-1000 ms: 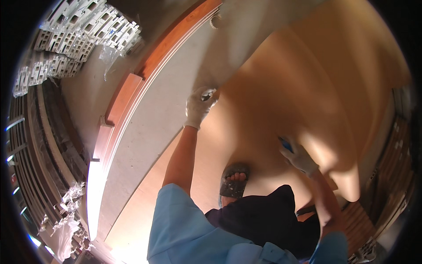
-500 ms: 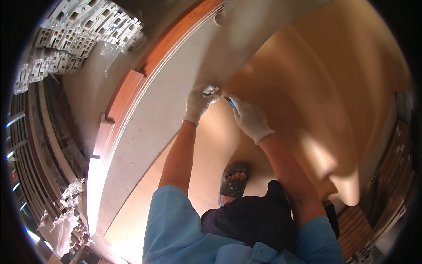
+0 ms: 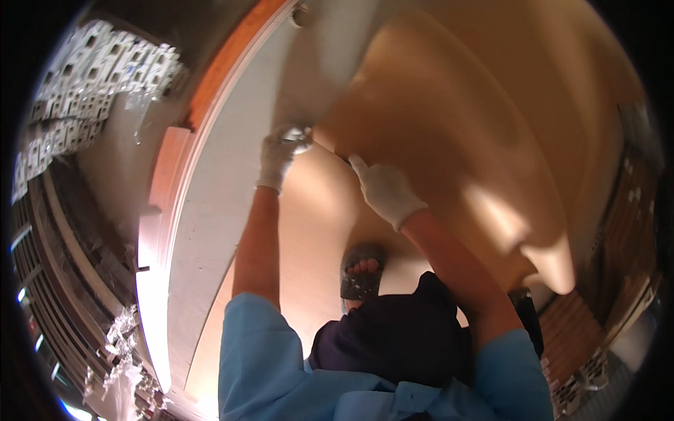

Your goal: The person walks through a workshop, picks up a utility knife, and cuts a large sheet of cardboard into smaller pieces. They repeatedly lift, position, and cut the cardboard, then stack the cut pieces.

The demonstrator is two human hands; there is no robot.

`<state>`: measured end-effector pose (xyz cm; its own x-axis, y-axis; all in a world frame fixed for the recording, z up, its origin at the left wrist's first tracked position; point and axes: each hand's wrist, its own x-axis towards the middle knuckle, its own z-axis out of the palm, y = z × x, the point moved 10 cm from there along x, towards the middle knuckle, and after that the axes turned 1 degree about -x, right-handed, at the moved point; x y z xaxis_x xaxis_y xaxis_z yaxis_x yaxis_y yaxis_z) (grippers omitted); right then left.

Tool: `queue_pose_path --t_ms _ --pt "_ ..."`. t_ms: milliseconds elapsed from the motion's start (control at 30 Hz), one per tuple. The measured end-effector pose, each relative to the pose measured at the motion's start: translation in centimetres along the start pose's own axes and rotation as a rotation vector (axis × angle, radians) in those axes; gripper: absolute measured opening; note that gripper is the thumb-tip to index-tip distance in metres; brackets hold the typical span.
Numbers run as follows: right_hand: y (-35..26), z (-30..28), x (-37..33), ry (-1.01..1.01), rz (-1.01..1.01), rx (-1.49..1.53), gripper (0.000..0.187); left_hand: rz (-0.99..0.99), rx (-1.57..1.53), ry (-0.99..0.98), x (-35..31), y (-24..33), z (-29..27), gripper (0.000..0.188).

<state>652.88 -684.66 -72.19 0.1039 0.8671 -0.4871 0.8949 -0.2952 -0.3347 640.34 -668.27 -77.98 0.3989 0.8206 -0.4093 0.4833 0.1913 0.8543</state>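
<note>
A large thin tan sheet [image 3: 309,203] lies under my hands, its right part rising in a broad curl. My left hand [image 3: 279,156], in a white glove, is closed at the sheet's far left edge, fingers pinched on it. In my gloved right hand [image 3: 390,191] is a utility knife, now almost wholly hidden beneath the fingers; only a dark tip [image 3: 344,159] shows by the index finger. Between the two hands runs a short dark line in the sheet. Beneath the sheet's left edge is a flat grey panel [image 3: 210,189].
An orange-brown trim strip [image 3: 210,91] borders the grey panel on the left. Stacks of hollow white profiles [image 3: 105,63] and long dark lengths [image 3: 60,259] lie farther left. Brown boards [image 3: 572,330] lie at lower right. My sandalled foot [image 3: 361,274] stands on the sheet.
The view has shifted, so the surroundings sit differently. My right hand has drawn back from the left, leaving a dark line between them. The knife's blue handle has gone out of sight.
</note>
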Motion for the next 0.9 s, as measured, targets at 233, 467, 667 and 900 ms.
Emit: queue_pose_path --t_ms 233,467,667,900 --pt "7.1 3.7 -11.8 -0.107 0.139 -0.03 0.043 -0.018 -0.049 -0.055 0.1 0.4 0.9 0.019" --pt "12.5 6.5 -20.3 -0.241 0.241 -0.06 0.045 -0.124 0.048 -0.062 -1.4 1.4 1.2 0.028" --pt "14.1 5.9 -23.8 -0.277 0.271 -0.099 0.044 -0.053 0.009 -0.076 -0.6 1.1 1.3 0.032" --pt "13.9 6.1 -23.9 -0.318 0.306 -0.165 0.04 0.69 0.699 0.173 -7.9 9.2 7.0 0.029"
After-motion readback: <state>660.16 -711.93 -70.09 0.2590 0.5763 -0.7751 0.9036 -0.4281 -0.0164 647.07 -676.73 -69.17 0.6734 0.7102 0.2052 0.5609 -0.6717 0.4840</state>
